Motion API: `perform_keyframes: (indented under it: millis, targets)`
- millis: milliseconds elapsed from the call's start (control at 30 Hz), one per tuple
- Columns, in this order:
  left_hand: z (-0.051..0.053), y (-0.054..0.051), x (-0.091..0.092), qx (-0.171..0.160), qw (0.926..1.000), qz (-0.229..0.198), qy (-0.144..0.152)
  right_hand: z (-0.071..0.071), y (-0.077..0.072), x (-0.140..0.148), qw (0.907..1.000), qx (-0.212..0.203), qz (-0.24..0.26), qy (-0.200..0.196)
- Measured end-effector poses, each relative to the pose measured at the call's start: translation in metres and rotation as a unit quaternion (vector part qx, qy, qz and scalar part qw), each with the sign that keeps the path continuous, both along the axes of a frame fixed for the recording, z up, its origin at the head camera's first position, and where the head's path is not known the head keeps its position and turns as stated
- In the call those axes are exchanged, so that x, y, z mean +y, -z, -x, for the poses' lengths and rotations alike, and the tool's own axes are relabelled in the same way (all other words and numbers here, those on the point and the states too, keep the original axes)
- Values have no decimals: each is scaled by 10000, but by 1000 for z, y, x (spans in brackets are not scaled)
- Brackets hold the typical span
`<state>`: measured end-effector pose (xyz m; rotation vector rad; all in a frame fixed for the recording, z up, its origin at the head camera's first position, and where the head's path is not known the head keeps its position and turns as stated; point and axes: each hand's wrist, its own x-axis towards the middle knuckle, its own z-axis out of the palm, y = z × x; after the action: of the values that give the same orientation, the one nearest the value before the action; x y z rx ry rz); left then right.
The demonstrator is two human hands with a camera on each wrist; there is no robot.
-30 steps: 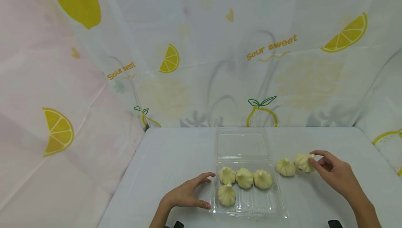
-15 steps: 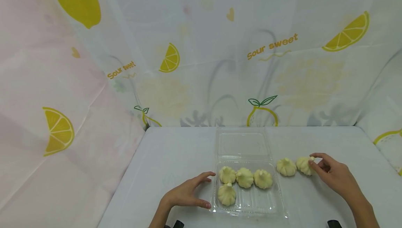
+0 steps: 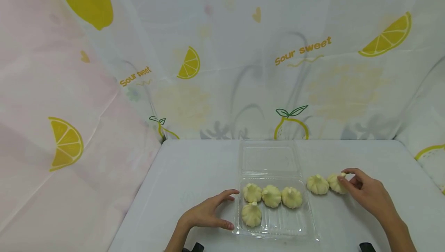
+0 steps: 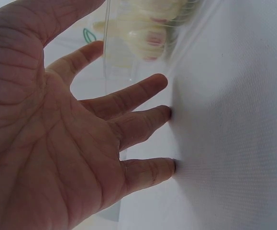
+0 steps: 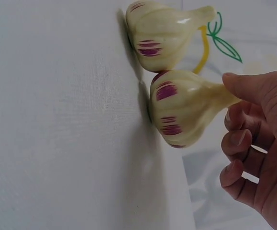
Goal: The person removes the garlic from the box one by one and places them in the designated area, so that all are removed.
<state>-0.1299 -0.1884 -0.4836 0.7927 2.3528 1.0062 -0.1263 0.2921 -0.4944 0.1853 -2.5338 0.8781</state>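
Observation:
My right hand [image 3: 370,192] pinches the stem of a garlic bulb [image 5: 188,110], pale with purple streaks, between thumb and finger. That bulb sits at the table surface, touching a second garlic bulb [image 3: 318,185] on its left. To their left lies a clear plastic clamshell box [image 3: 285,221] with its lid [image 3: 269,159] folded back. Several garlic bulbs stand inside it: three along the back and one garlic bulb [image 3: 251,214] at front left. My left hand [image 3: 205,213] is spread at the box's left edge, holding nothing; in the left wrist view its fingertips [image 4: 164,114] meet the table.
A white table [image 3: 194,167] carries everything. Behind and to the left hangs a pale curtain [image 3: 222,51] printed with lemons and lettering. Dark objects [image 3: 366,247] poke in at the bottom edge near each forearm.
My right hand has lowered the pinched garlic bulb slightly and brought it down beside the other loose bulb. The left hand and the box look unchanged.

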Motion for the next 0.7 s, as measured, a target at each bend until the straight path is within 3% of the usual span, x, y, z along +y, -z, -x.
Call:
perform_keyframes:
  millis: [167, 433, 700]
  targets:
    - [-1, 0, 0, -62, 10000, 4, -23, -1, -1, 0, 10000, 5, -20, -13]
    - [0, 1, 0, 98, 10000, 15, -10, -4, -8, -4, 9999, 116, 23, -22]
    - [0, 0, 0, 102, 9999, -7, -8, -8, -16, -15, 9993, 260, 34, -279]
